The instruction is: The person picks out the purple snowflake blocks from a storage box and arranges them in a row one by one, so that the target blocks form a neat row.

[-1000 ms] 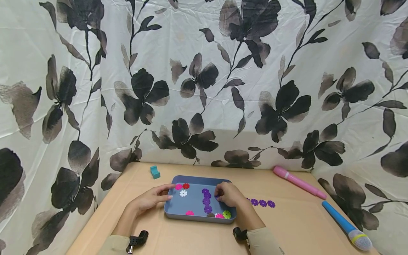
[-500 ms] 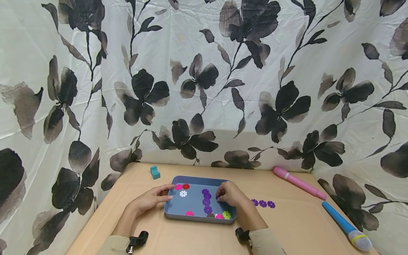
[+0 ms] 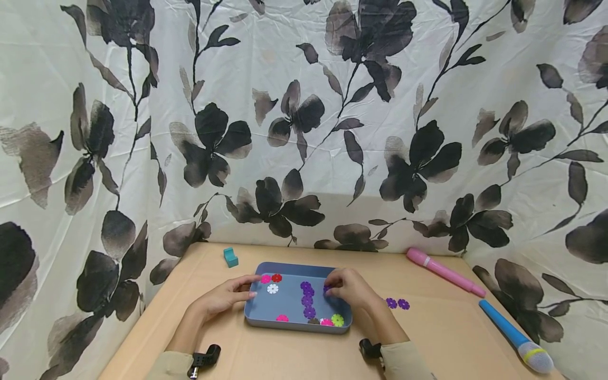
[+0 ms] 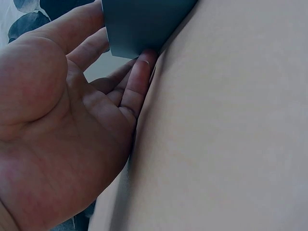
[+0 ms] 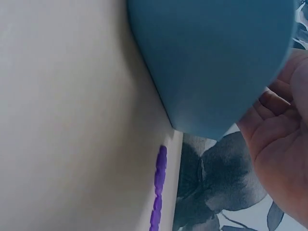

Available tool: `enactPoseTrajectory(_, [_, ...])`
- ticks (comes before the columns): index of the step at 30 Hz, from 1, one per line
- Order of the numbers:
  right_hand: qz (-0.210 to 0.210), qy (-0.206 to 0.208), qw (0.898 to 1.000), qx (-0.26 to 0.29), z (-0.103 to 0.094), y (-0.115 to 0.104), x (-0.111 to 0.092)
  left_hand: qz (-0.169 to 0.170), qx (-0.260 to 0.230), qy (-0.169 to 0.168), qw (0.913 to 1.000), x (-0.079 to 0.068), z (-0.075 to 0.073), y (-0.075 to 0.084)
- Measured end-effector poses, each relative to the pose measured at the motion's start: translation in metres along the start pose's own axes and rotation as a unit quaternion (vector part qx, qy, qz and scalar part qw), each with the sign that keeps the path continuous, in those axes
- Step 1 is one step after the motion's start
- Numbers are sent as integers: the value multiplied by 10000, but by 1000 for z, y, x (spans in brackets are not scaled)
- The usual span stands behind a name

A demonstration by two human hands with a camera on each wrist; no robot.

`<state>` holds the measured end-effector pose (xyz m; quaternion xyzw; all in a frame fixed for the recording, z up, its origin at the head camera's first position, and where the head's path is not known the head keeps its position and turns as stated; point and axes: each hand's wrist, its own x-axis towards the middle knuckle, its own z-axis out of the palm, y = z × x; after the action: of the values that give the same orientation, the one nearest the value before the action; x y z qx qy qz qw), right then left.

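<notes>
A shallow blue-grey tray (image 3: 294, 326) lies on the table, its left end gripped by my left hand (image 3: 223, 296). In the left wrist view, the fingers (image 4: 137, 86) of that hand reach to the tray's side wall. Over the tray's right end, my right hand (image 3: 349, 289) pinches a purple flower-shaped disc (image 3: 326, 289). Left of it in the tray runs a column of joined purple flower discs (image 3: 307, 300). Red (image 3: 276, 277), pink (image 3: 265, 278) and white (image 3: 272, 288) discs lie at the tray's far left. Green (image 3: 338, 320), brown and pink ones sit along the near wall.
Right of the tray, a row of purple discs (image 3: 403, 304) lies on the table, partly hidden by the right forearm. A pink toy microphone (image 3: 445, 272) and a blue one (image 3: 515, 335) lie farther right. A teal block (image 3: 230, 257) stands behind the tray's left corner.
My right hand has shifted slightly right and tilted with its purple disc, and its forearm now covers more of the table row. The left hand and tray have stayed put.
</notes>
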<state>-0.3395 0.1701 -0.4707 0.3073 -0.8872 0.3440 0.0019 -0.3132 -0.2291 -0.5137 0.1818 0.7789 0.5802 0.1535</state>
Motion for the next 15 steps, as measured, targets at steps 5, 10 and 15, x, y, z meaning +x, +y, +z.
enactPoseTrajectory(5, [136,199,9997,70,-9,2,-7,-33,-8,-3,10000,0,1,2])
enactPoseTrajectory(10, [247,516,9982,189,-20,6,-17,-37,77,-28,10000,0,1,3])
enactPoseTrajectory(15, [143,679,9972,266,-34,15,-25,-36,21,-25,10000,-1,1,3])
